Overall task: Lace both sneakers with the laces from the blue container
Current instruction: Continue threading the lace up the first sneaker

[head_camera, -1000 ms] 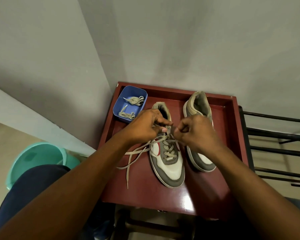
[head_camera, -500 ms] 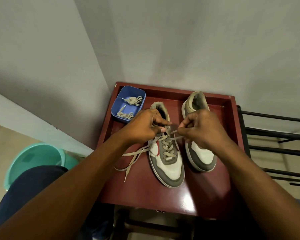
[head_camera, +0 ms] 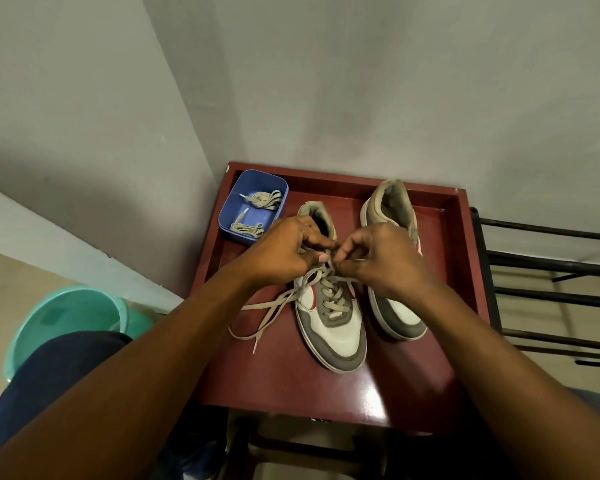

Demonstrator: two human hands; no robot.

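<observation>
Both hands are back together over the sneaker (head_camera: 336, 327): left hand (head_camera: 284, 251) and right hand (head_camera: 381, 261) pinch the lace (head_camera: 274, 306) in curled fingers (head_camera: 317, 241) at its top, so it looks nearly laced.

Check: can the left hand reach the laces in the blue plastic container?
Probably yes: the blue plastic container sits open beside the left hand, nothing between. But that hand pinches the lace on the near grey-and-white sneaker; release first.
</observation>
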